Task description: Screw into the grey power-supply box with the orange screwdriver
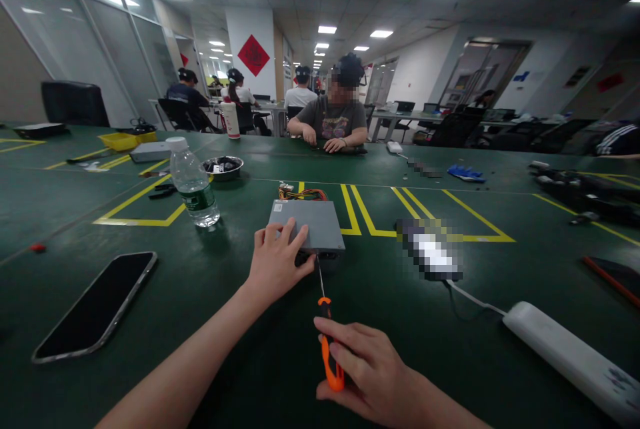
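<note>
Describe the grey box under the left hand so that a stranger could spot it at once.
Start at the big green table marked with yellow lines. Near its middle, right of the water bottle, the left hand rests on a flat grey metal box, with a screwdriver tip at its near edge. It alone has coloured wires bunched behind it.

bottle (194, 183) left of metal box (311, 223), phone (97, 303) nearer, power strip (570, 357) right
</note>
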Motion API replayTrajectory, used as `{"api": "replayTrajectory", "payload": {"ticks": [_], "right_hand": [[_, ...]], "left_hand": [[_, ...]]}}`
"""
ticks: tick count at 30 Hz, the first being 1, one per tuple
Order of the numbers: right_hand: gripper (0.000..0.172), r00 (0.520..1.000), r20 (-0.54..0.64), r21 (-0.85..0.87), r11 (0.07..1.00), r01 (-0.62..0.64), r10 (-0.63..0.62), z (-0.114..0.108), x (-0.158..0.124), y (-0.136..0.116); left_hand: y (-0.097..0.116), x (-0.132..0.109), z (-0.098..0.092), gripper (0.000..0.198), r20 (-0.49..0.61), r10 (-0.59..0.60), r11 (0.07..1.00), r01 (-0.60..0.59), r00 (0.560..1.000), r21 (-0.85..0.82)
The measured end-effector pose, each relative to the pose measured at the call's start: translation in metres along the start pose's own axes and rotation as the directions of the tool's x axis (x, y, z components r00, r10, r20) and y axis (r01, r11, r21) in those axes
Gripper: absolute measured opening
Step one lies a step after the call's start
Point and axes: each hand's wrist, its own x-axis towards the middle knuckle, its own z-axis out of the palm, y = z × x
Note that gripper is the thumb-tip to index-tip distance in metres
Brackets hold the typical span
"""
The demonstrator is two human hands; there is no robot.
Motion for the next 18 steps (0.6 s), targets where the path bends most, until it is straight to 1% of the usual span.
{"api": "replayTrajectory", "payload": {"ticks": [1,3,5,7,9,10,12,14,16,18], "right_hand": [[0.032,1.000,-0.013,0.018,1.000,-0.019,0.019,0.0003,-0.0014,0.0007],[0.037,0.999,0.013,0.058,0.997,-0.046,0.045,-0.0004,-0.0025,0.0010],[0.038,0.996,0.087,0.063,0.998,-0.031,0.025,-0.0026,-0.0009,-0.0001],[0.035,0.989,0.146,0.022,1.000,-0.003,0.000,-0.0046,0.0021,-0.0016],[0.032,0.990,0.141,-0.013,1.000,0.017,-0.015,-0.0051,0.0040,-0.0019],[0.032,0.994,0.112,-0.012,1.000,0.015,-0.014,-0.0046,0.0039,-0.0014],[0.036,0.999,0.043,0.027,1.000,-0.004,0.003,-0.0028,0.0016,0.0006],[0.043,0.999,0.011,0.093,0.995,-0.036,0.035,-0.0011,-0.0017,0.0026],[0.043,0.998,0.043,0.126,0.991,-0.054,0.049,-0.0009,-0.0034,0.0031],[0.041,0.991,0.129,0.093,0.995,-0.046,0.034,-0.0022,-0.0023,0.0018]], "left_hand": [[-0.0001,-0.0001,0.0001,0.048,-0.001,-0.001,1.000,0.001,1.000,0.000],[-0.0003,-0.0002,0.0004,0.048,-0.006,0.001,1.000,-0.001,1.000,-0.003],[-0.0004,-0.0002,0.0009,0.049,-0.012,0.003,1.000,-0.003,1.000,-0.006],[-0.0004,-0.0002,0.0013,0.049,-0.017,0.002,1.000,-0.002,1.000,-0.004],[-0.0002,-0.0001,0.0015,0.049,-0.018,0.001,1.000,-0.001,1.000,0.002],[-0.0001,-0.0001,0.0015,0.048,-0.018,0.002,1.000,-0.002,1.000,0.005],[-0.0001,-0.0001,0.0013,0.048,-0.018,0.003,1.000,-0.003,1.000,0.007],[-0.0002,-0.0001,0.0010,0.048,-0.020,0.003,1.000,-0.003,1.000,0.003],[-0.0003,-0.0002,0.0009,0.048,-0.019,0.004,1.000,-0.004,1.000,-0.002],[-0.0003,-0.0003,0.0008,0.048,-0.016,0.004,1.000,-0.004,1.000,-0.005]]}}
